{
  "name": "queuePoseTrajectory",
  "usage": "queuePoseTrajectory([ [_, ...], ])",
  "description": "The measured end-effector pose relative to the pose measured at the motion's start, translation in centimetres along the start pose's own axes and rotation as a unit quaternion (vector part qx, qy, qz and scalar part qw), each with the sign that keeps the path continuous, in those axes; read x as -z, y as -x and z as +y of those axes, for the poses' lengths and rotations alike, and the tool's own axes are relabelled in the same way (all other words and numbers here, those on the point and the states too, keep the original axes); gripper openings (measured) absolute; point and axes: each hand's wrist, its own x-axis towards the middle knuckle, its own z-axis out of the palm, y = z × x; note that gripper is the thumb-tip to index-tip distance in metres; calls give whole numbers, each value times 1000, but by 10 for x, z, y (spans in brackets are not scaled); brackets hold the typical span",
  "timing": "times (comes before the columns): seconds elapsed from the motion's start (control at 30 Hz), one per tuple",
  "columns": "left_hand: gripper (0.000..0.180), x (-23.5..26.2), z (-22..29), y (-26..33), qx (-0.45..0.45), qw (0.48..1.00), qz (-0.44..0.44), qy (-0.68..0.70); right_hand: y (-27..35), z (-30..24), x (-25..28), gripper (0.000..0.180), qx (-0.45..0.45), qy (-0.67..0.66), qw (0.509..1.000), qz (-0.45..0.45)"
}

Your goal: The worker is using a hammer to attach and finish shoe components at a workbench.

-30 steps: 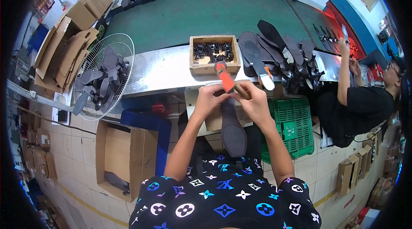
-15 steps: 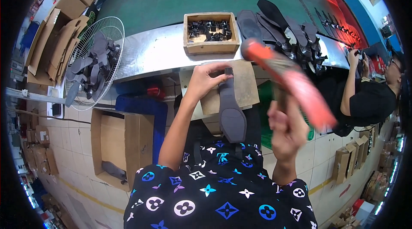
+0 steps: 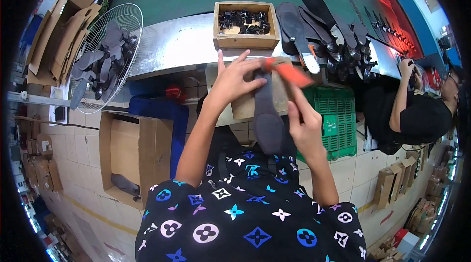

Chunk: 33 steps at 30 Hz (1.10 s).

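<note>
A dark grey shoe sole [image 3: 268,129] lies lengthwise before me, its wide end toward my body and its narrow end on a tan board [image 3: 244,107]. At that narrow end my left hand [image 3: 233,84] grips with thumb and forefinger, the other fingers raised. My right hand [image 3: 308,127] is closed round the handle of a hammer with a red head [image 3: 293,74], blurred by motion. The hammer's head is over the sole's narrow end, close to my left fingertips. Whether it touches the sole I cannot tell.
Beyond the board stands a wooden box [image 3: 247,41] of small black parts. Soles are heaped [image 3: 338,41] to its right. At left are a wire basket [image 3: 140,31] of soles and a cardboard box [image 3: 162,149]. A green crate [image 3: 338,115] and another person [image 3: 422,110] are at right.
My right hand has swung the hammer leftward, bringing its head over the sole's narrow end. My left hand's fingers have spread upward, with thumb and forefinger still at the sole.
</note>
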Motion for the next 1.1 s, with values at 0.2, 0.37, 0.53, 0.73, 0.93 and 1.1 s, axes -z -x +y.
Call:
queuePoseTrajectory([
  [0.2, 23, 12, 13, 27, -89, 989, 47, 111, -13, -10, 27, 33, 3, -27, 1000, 7],
  [0.37, 22, 38, 76, 80, -63, 917, -41, 391, -15, 25, -1, 48, 63, 88, 989, -96],
  [0.53, 25, 52, 105, 105, 78, 801, -144, 576, -24, 29, -6, 40, 154, 84, 966, -188],
  [0.73, 27, 57, 103, 108, 17, 740, -242, 627, -50, 1, 35, 43, 115, -328, 856, -384],
  [0.93, 25, 59, 109, 106, -59, 705, -307, 637, -64, -11, 40, 31, 192, -374, 789, -447],
  [1.1, 25, 68, 113, 105, -121, 716, -312, 613, -67, -26, 37, 26, 221, -419, 738, -481],
])
